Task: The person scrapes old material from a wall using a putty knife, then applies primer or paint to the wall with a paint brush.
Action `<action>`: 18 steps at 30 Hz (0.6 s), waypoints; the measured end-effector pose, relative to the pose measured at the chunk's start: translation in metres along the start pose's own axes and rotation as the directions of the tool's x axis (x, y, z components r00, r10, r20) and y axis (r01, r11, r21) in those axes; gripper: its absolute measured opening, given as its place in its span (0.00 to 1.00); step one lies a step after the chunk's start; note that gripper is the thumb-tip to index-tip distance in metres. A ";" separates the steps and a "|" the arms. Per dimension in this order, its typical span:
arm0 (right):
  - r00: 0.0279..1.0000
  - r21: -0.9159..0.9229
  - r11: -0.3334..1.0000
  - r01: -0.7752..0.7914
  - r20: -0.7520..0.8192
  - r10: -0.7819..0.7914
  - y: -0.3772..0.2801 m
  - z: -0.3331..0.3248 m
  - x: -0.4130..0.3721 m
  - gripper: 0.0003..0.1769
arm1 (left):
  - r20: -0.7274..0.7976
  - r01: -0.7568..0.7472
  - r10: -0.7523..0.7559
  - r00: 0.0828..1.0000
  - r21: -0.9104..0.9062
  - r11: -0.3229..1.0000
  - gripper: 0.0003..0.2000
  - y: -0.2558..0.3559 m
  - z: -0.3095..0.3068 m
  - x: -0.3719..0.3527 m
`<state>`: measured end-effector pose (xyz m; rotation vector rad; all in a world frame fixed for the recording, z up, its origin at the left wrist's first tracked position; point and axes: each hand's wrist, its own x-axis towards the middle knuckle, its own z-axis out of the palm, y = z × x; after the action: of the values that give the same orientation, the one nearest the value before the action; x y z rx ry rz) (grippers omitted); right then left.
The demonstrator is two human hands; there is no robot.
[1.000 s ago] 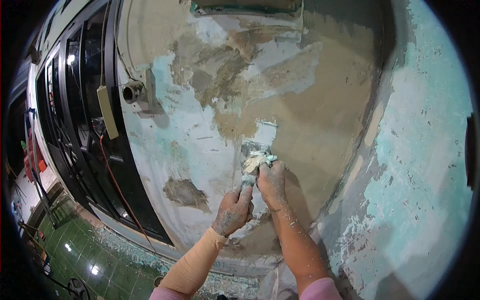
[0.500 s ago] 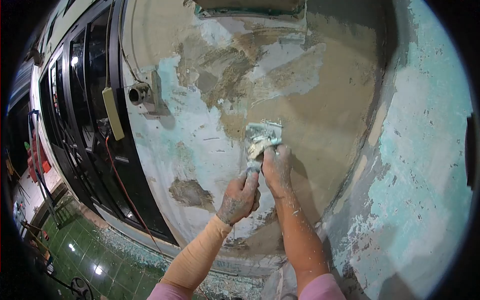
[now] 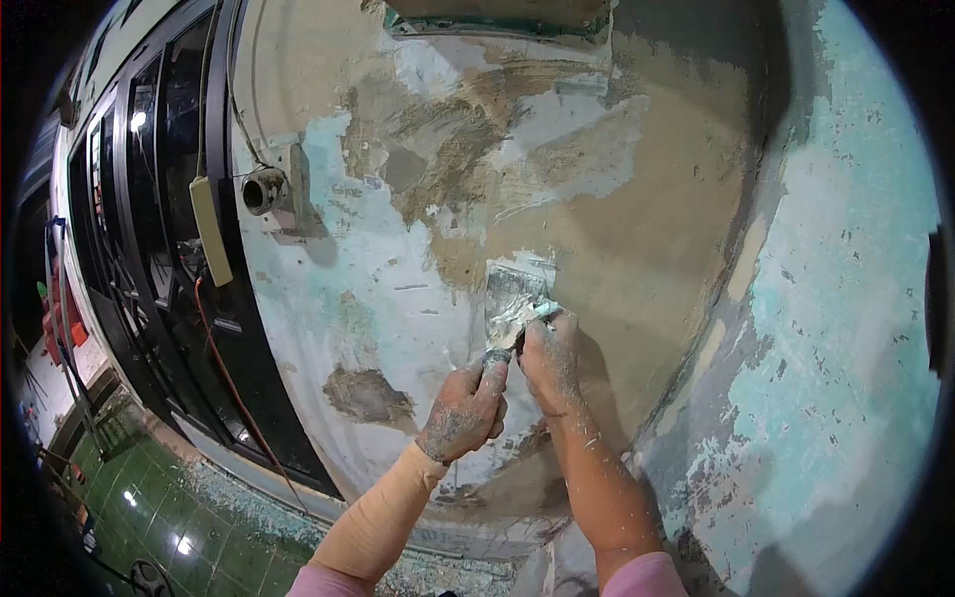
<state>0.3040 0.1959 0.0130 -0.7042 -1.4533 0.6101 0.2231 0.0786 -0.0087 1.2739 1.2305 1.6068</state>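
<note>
My left hand [image 3: 466, 410], smeared with grey-white paste, is closed round the handle of a scraper [image 3: 517, 283]. The scraper's wide blade points up in front of the patchy wall [image 3: 587, 234], with a lump of pale filler [image 3: 512, 320] on it. Just to the right, my right hand [image 3: 549, 350] is closed on a small tool with a pale turquoise edge [image 3: 546, 309], beside the filler. My fingers hide most of that tool. Bare brown and grey patches show in the wall's white and turquoise paint.
A pipe stub [image 3: 264, 190] juts from the wall at the upper left, near a hanging power strip [image 3: 211, 231] and an orange cable [image 3: 231, 383]. Dark-framed glass doors [image 3: 169, 249] stand left, above green floor tiles [image 3: 149, 507]. A turquoise wall [image 3: 836, 298] rises on the right.
Both hands and the scraper sit slightly lower in view, and more of the blade shows above the filler. The background has shifted a little to the left.
</note>
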 end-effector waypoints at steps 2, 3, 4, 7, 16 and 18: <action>0.998 0.100 0.993 -0.057 0.023 0.055 0.008 0.005 0.009 0.15 | 0.010 0.002 -0.002 1.000 0.011 1.000 0.17 0.018 0.003 -0.002; 0.997 0.178 0.981 -0.075 -0.005 0.077 0.021 0.014 0.019 0.15 | 0.003 -0.018 0.018 1.000 -0.008 1.000 0.17 0.023 0.003 0.003; 0.990 0.236 0.962 -0.137 0.052 0.128 -0.001 0.010 0.020 0.15 | -0.007 -0.034 0.033 0.999 -0.024 0.999 0.18 0.025 0.003 0.006; 0.979 0.284 0.939 -0.195 0.108 0.171 -0.004 0.006 0.011 0.18 | 0.025 -0.043 0.042 0.999 0.022 0.999 0.19 0.013 -0.002 0.003; 0.981 0.298 0.941 -0.157 0.155 0.114 -0.004 0.000 0.021 0.16 | 0.000 -0.043 0.043 0.999 0.013 0.999 0.19 0.023 0.008 0.003; 0.976 0.292 0.939 -0.184 0.171 0.138 0.010 -0.004 0.017 0.15 | 0.018 -0.020 0.019 1.000 0.043 0.999 0.18 0.016 0.009 0.002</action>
<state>0.3089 0.2147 0.0171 -0.5438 -1.4029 1.0105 0.2313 0.0777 0.0077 1.3281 1.2521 1.5873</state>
